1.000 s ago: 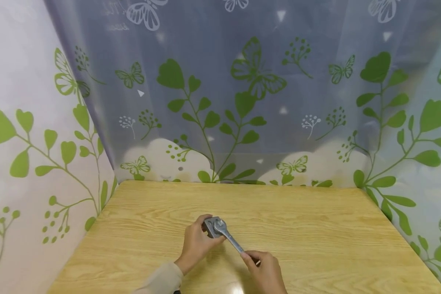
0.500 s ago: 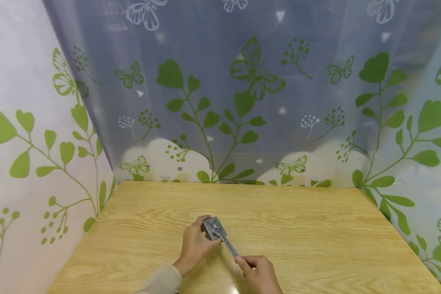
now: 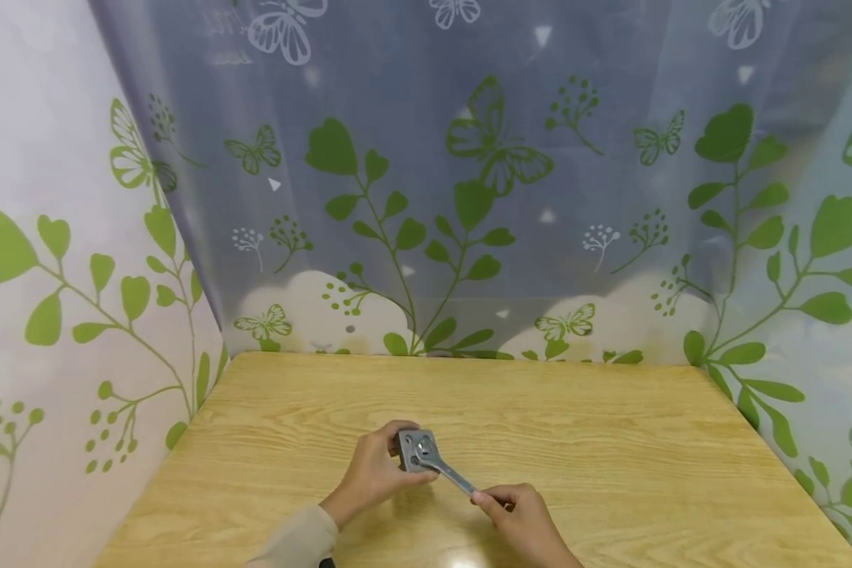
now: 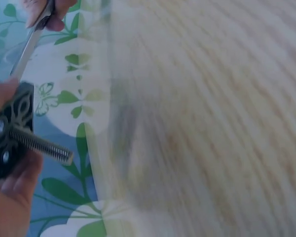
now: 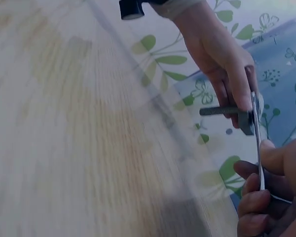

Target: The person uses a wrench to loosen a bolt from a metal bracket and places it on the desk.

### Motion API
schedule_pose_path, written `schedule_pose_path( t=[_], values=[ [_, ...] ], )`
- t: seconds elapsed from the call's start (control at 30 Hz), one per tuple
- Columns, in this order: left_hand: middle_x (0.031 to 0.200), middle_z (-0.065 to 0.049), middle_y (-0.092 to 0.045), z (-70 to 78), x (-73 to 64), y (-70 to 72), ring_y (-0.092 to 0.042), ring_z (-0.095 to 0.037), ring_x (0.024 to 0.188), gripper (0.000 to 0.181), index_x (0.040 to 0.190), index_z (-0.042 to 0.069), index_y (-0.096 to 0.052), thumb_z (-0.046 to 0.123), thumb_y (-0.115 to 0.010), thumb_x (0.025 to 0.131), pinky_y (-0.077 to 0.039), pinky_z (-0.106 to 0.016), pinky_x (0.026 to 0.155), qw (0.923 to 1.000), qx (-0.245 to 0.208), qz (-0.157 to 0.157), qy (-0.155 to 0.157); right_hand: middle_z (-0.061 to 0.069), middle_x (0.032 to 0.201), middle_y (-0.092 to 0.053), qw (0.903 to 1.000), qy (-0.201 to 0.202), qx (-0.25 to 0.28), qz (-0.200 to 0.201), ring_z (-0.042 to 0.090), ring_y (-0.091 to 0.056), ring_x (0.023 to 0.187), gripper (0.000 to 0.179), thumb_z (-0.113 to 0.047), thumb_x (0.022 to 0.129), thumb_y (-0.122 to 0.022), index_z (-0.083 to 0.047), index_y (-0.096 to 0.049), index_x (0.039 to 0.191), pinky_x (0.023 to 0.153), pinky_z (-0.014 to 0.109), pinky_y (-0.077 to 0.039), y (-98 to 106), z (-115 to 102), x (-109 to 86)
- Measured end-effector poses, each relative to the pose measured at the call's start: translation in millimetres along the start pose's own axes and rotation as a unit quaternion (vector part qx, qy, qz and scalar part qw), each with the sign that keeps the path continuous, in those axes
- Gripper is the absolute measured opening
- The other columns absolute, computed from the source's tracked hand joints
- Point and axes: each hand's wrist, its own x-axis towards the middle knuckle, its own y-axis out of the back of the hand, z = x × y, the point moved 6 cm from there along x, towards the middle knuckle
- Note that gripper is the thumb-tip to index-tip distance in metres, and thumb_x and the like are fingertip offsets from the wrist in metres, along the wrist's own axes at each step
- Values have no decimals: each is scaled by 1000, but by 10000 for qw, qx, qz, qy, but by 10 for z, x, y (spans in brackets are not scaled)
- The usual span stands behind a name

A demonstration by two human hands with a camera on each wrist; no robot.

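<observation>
My left hand (image 3: 372, 471) grips a small square grey metal block (image 3: 408, 442) by its edges, fingers on the far side and thumb on the near side. Several holes show in its face. From its back a long threaded bolt (image 4: 42, 143) sticks out, seen in both wrist views. Over the bolt's head on the upper face lies the end of a silver wrench (image 3: 454, 476). My right hand (image 3: 524, 517) pinches the other end of the wrench handle between thumb and curled fingers. In the head view both hands are held above the table, block and wrench between them.
A wood-grain table (image 3: 610, 442) stretches under the hands. A curtain (image 3: 397, 158) printed with leaves and butterflies stands behind it, with similar printed sheets at the left (image 3: 78, 237) and right (image 3: 823, 260) sides.
The wrench handle first swung a little left, then back right with my right hand. The block has turned slightly in my left hand, and the wrench end again sits over the bolt head.
</observation>
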Motion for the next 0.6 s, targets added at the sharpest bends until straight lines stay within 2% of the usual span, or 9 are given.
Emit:
schedule_pose_path(
  t=[0.1, 0.23, 0.33, 0.47, 0.6],
  values=[
    [107, -9, -68, 22, 9, -12, -69, -13, 88, 68, 119, 3, -59, 32, -89, 66, -56, -18, 75, 9990, -247, -364, -82, 6, 73, -64, 9995, 170, -228, -150, 6, -48, 59, 35, -32, 92, -63, 1, -74, 95, 49, 18, -42, 95, 32, 52],
    [106, -6, -68, 32, 5, -13, -68, -11, 89, 65, 119, 4, -60, 26, -90, 65, -56, -20, 79, 9949, -667, -748, -133, 9, 86, -70, 9972, 467, -452, -374, 11, -58, 70, 33, -31, 92, -63, 0, -73, 96, 58, 18, -49, 217, 47, 161],
    [104, -5, -69, 42, -1, -27, -67, -10, 88, 64, 118, 5, -62, 23, -91, 64, -57, -23, 79, 9915, -848, -981, -140, 9, 90, -71, 9942, 687, -632, -525, 13, -59, 74, 31, -30, 92, -65, 0, -72, 97, 62, 20, -51, 309, 45, 253],
    [104, -5, -69, 83, -16, -60, -67, -9, 86, 63, 117, 7, -62, 17, -91, 62, -58, -27, 78, 9870, -908, -1304, -229, 3, 88, -70, 9900, 798, -955, -658, 10, -55, 70, 27, -32, 89, -67, -6, -74, 94, 60, 22, -50, 425, 11, 386],
    [103, -5, -69, 112, -42, -90, -67, -8, 85, 62, 116, 8, -62, 16, -91, 62, -58, -26, 78, 9818, -986, -1593, -326, 0, 87, -70, 9858, 939, -1072, -889, 14, -59, 72, 23, -31, 87, -69, -9, -74, 93, 60, 23, -51, 508, -71, 512]
  ],
)
